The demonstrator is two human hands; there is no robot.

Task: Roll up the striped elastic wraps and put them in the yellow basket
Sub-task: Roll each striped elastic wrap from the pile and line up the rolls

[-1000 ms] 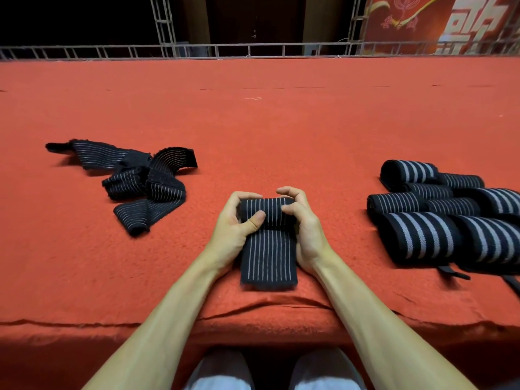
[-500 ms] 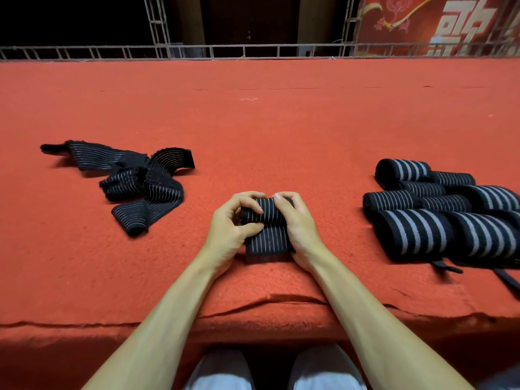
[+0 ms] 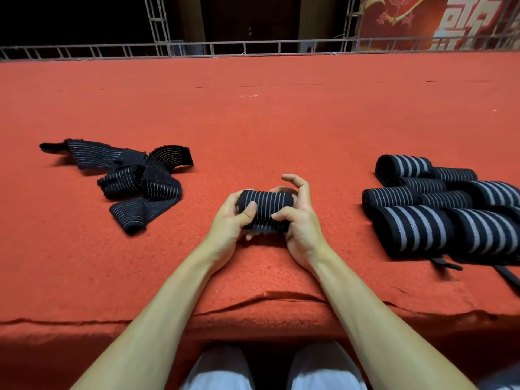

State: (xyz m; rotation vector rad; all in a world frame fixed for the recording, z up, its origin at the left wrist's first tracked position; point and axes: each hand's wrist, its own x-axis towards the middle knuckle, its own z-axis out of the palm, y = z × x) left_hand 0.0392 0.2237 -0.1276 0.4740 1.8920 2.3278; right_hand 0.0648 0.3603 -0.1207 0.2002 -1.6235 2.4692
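Observation:
A black elastic wrap with thin white stripes [image 3: 266, 208] is rolled into a short cylinder and held just above the red surface in the middle. My left hand [image 3: 229, 223] grips its left end, thumb across the front. My right hand [image 3: 299, 220] holds its right end, index finger lifted. A loose tangle of unrolled wraps [image 3: 140, 181] lies to the left. Several rolled wraps [image 3: 439, 209] lie in a cluster to the right. No yellow basket is in view.
The red felt-covered table [image 3: 253, 122] stretches far back to a metal truss rail [image 3: 253, 47]. Its front edge [image 3: 253, 313] runs just above my knees. A red banner [image 3: 436, 21] hangs at the back right.
The flat tail of the wrap that lay toward me has been rolled in. The roll has gone from lying on the table to being held in both hands, slightly raised.

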